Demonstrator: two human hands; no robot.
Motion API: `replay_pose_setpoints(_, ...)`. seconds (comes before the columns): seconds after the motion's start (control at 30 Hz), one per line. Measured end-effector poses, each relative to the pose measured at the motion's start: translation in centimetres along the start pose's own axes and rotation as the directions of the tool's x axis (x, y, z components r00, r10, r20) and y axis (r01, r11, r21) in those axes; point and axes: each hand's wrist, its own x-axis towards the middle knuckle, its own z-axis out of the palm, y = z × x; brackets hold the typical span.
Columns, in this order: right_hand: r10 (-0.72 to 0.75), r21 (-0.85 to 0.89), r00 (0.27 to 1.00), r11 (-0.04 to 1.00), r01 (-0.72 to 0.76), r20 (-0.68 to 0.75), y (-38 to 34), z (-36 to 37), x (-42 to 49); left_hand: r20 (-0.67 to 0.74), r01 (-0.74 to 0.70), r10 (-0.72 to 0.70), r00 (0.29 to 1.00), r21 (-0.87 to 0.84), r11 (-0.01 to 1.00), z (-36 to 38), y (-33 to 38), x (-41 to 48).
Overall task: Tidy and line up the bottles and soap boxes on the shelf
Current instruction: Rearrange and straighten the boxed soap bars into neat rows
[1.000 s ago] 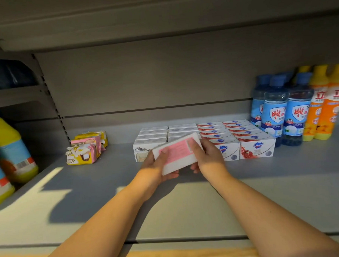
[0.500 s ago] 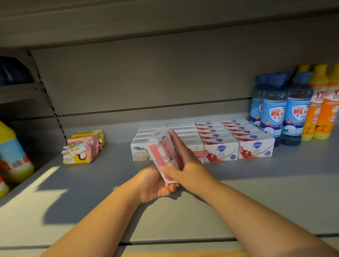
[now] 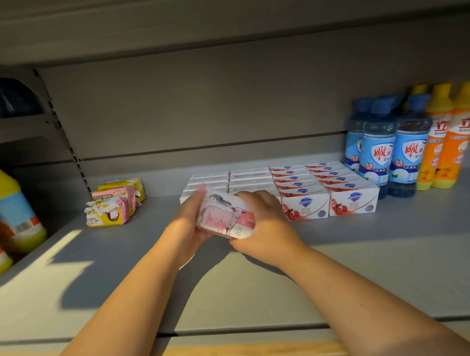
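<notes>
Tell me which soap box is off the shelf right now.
The pink sheep-print soap box, held between the left hand and right hand. The white boxes and pomegranate-print boxes all sit in rows.

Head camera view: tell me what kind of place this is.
Most likely a shop aisle for cleaning goods. A metal shelf carries many identical soap boxes set in rows, beside grouped blue bottles and orange bottles. Both hands hold a sheep-printed soap box.

Yellow/pink crumpled packs (image 3: 114,207) mid-left of frame; wood trim strip (image 3: 236,352) along bottom edge; dark bundle (image 3: 7,99) upper left.
</notes>
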Motion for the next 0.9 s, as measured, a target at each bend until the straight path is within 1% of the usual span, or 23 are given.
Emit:
replay_pose_setpoints(0.07, -0.015, 0.020, 1.000, 1.000, 0.015, -0.024, 0.1, 0.2, -0.1, -0.038, -0.014, 0.018, 0.999, 0.107, 0.994, 0.2, -0.2, 0.0)
replay_pose_setpoints(0.1, -0.007, 0.062, 0.999, 0.998, 0.010, -0.039, 0.3, 0.2, -0.1, -0.037, -0.004, 0.009, 0.999, 0.114, 0.993, 0.1, -0.3, 0.0)
replay_pose_setpoints(0.17, 0.057, 0.195, 0.997, 0.980, -0.045, -0.054, 0.4, -0.1, 0.2, -0.026, 0.068, -0.068, 0.997, 0.005, 0.998, -0.1, 0.1, -0.2)
replay_pose_setpoints(0.23, 0.165, 0.349, 0.986, 0.926, -0.146, -0.025, 0.4, -0.3, 0.5, -0.017, 0.236, -0.243, 0.970, -0.175, 0.956, -0.3, 0.6, -0.4)
replay_pose_setpoints(0.3, 0.276, 0.455, 0.961, 0.855, -0.248, 0.006, 0.3, -0.2, 0.7, 0.021, 0.444, -0.457, 0.889, -0.282, 0.851, -0.4, 1.1, -0.6)
replay_pose_setpoints(0.33, 0.333, 0.500, 0.943, 0.815, -0.294, 0.010, 0.3, -0.2, 0.8, 0.065, 0.530, -0.535, 0.842, -0.286, 0.799, -0.5, 1.3, -0.7)
replay_pose_setpoints(0.37, 0.390, 0.535, 0.921, 0.774, -0.340, 0.021, 0.3, -0.3, 1.0, 0.112, 0.594, -0.588, 0.801, -0.263, 0.760, -0.5, 1.4, -0.7)
replay_pose_setpoints(0.4, 0.442, 0.551, 0.896, 0.738, -0.390, 0.041, 0.4, -0.5, 1.3, 0.148, 0.638, -0.620, 0.770, -0.211, 0.741, -0.6, 1.5, -0.7)
replay_pose_setpoints(0.43, 0.513, 0.543, 0.855, 0.697, -0.468, 0.077, 0.5, -0.8, 1.6, 0.166, 0.665, -0.645, 0.746, -0.133, 0.735, -0.6, 1.5, -0.6)
replay_pose_setpoints(0.5, 0.680, 0.490, 0.709, 0.561, -0.667, 0.186, 0.7, -1.4, 2.3, 0.186, 0.695, -0.685, 0.705, 0.013, 0.719, -0.8, 1.1, -0.4)
replay_pose_setpoints(0.53, 0.725, 0.474, 0.647, 0.496, -0.727, 0.235, 0.7, -1.5, 2.5, 0.197, 0.703, -0.696, 0.691, 0.045, 0.710, -0.9, 0.8, -0.4)
replay_pose_setpoints(0.57, 0.743, 0.479, 0.613, 0.449, -0.754, 0.269, 0.8, -1.5, 2.6, 0.204, 0.707, -0.700, 0.684, 0.051, 0.706, -0.9, 0.5, -0.3)
replay_pose_setpoints(0.6, 0.741, 0.515, 0.604, 0.410, -0.753, 0.293, 1.1, -1.1, 2.7, 0.203, 0.707, -0.698, 0.687, 0.040, 0.707, -0.9, 0.3, -0.3)
replay_pose_setpoints(0.63, 0.725, 0.570, 0.610, 0.367, -0.735, 0.319, 1.3, -0.9, 2.7, 0.192, 0.704, -0.692, 0.696, 0.009, 0.710, -0.8, 0.2, -0.2)
replay_pose_setpoints(0.67, 0.694, 0.627, 0.634, 0.335, -0.704, 0.340, 1.5, -0.6, 2.6, 0.175, 0.689, -0.674, 0.718, -0.043, 0.723, -0.7, 0.3, -0.2)
replay_pose_setpoints(0.7, 0.651, 0.661, 0.675, 0.341, -0.668, 0.347, 1.8, -0.3, 2.4, 0.152, 0.655, -0.639, 0.754, -0.110, 0.747, -0.7, 0.5, -0.2)
replay_pose_setpoints(0.73, 0.604, 0.663, 0.724, 0.395, -0.636, 0.334, 2.2, 0.0, 2.3, 0.123, 0.603, -0.591, 0.798, -0.159, 0.782, -0.8, 0.7, -0.2)
replay_pose_setpoints(0.77, 0.558, 0.636, 0.762, 0.466, -0.616, 0.329, 2.6, 0.2, 2.1, 0.097, 0.550, -0.542, 0.835, -0.173, 0.817, -1.1, 0.8, -0.3)
replay_pose_setpoints(0.8, 0.516, 0.614, 0.791, 0.519, -0.595, 0.329, 2.9, 0.2, 1.8, 0.089, 0.510, -0.502, 0.860, -0.155, 0.846, -1.4, 0.9, -0.3)
replay_pose_setpoints(0.83, 0.477, 0.632, 0.807, 0.517, -0.578, 0.348, 2.9, 0.2, 1.7, 0.092, 0.481, -0.473, 0.876, -0.129, 0.867, -1.7, 1.0, -0.3)
replay_pose_setpoints(0.9, 0.397, 0.706, 0.825, 0.439, -0.555, 0.402, 2.9, 0.0, 1.4, 0.101, 0.434, -0.427, 0.899, -0.071, 0.898, -2.1, 1.1, -0.2)
